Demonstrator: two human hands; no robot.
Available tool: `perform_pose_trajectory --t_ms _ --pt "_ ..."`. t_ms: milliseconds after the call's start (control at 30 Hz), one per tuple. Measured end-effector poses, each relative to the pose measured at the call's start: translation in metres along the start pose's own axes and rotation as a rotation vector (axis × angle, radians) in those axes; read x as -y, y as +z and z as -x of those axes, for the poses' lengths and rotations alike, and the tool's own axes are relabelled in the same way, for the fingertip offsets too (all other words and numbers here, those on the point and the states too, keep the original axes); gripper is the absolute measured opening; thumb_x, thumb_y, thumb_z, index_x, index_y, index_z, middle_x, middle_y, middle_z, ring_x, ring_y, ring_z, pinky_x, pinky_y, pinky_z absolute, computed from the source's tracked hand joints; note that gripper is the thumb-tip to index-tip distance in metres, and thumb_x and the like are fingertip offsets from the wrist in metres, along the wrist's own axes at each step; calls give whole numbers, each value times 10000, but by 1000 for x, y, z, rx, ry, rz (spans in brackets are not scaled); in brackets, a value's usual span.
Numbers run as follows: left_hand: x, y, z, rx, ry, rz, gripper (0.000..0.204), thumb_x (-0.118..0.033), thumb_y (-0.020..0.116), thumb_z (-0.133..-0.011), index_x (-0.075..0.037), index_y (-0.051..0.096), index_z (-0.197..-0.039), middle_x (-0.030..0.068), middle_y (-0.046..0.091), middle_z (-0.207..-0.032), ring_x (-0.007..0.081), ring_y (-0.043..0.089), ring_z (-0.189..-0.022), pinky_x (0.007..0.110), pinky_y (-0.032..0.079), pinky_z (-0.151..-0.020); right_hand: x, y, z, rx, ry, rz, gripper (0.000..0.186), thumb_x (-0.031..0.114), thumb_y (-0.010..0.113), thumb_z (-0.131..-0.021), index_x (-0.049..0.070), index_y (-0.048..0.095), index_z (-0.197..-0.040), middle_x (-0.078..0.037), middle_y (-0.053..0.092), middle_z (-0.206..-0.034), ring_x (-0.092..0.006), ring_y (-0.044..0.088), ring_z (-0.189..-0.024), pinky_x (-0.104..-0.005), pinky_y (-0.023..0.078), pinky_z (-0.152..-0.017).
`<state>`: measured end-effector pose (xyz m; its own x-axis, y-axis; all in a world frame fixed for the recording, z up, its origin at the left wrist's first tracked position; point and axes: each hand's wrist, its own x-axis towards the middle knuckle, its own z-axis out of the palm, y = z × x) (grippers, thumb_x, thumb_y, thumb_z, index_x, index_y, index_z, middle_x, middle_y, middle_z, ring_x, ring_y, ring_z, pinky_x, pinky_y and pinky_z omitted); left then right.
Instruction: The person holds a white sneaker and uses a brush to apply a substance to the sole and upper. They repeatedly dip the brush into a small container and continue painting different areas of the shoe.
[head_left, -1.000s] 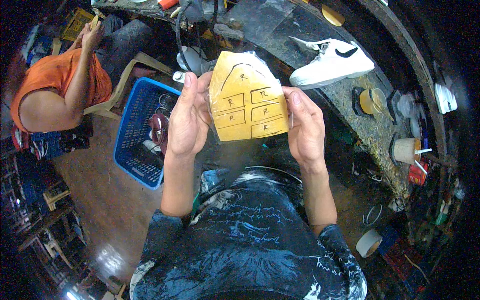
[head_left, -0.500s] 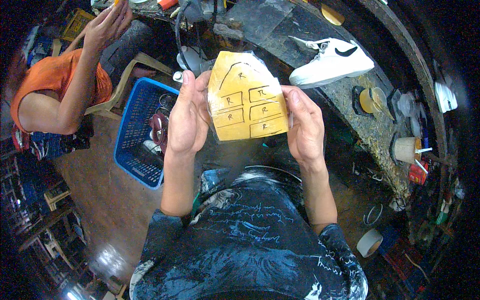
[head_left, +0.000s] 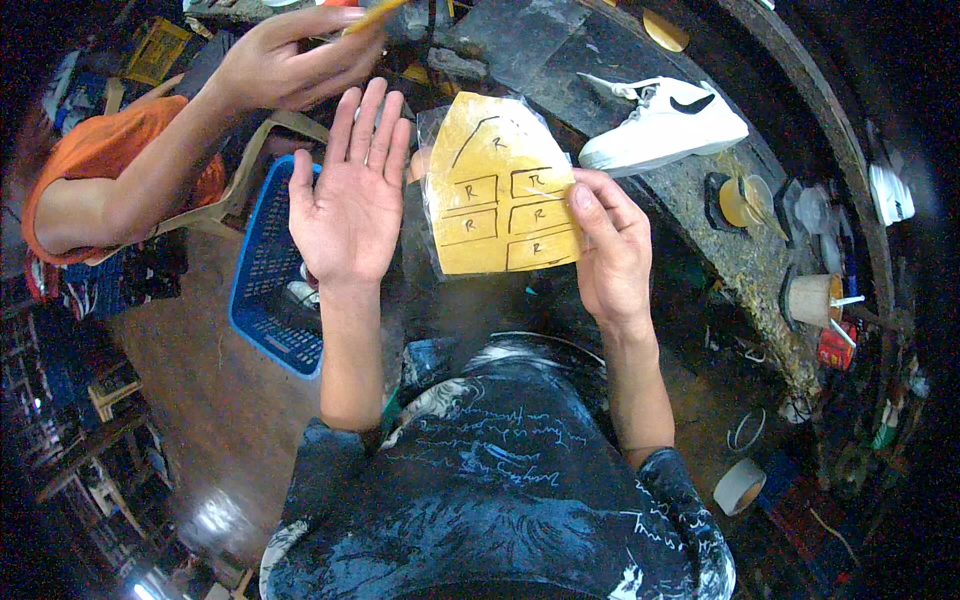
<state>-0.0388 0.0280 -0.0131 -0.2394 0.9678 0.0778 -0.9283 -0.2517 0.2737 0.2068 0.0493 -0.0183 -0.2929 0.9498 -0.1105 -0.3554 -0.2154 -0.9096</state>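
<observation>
My left hand is open, palm up with fingers stretched, just left of a yellow pattern piece in clear plastic with hand-drawn black outlines. My right hand grips that piece by its right edge, thumb on the front. Above my left hand, a co-worker's hand holds a thin yellow item, partly cut off by the upper edge. A white sneaker with a dark side mark lies on the bench behind the piece, to the right.
The co-worker in orange is on a plastic chair at the left. A blue basket stands below them. The cluttered bench curves along the right, with a yellow cup, a pale container and another white shoe. A tape roll lies lower right.
My left hand has let go of the yellow piece, moved left and spread open. The co-worker's hand has reached rightward toward me with the thin yellow item. The piece has shifted slightly up and right.
</observation>
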Motion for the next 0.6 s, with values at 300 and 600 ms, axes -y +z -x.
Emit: perform_pose_trajectory --t_ms 300,600 --pt "5 -1 0 6 -82 76 801 -585 342 -1090 27 295 -1606 294 247 -1681 418 247 -1572 492 225 -1309 -1 -2 -1 -9 4 -5 277 201 636 -1059 -18 687 -1221 -72 750 -1065 -123 699 -947 -280 554 -868" --pt "19 8 5 -19 -153 -31 790 -598 322 -1092 -12 303 -1622 257 280 -1686 403 298 -1557 476 252 -1284 8 -6 -3 -12 -1 -59 277 182 652 -1043 -37 683 -1210 -96 746 -1099 -148 702 -971 -302 552 -898"
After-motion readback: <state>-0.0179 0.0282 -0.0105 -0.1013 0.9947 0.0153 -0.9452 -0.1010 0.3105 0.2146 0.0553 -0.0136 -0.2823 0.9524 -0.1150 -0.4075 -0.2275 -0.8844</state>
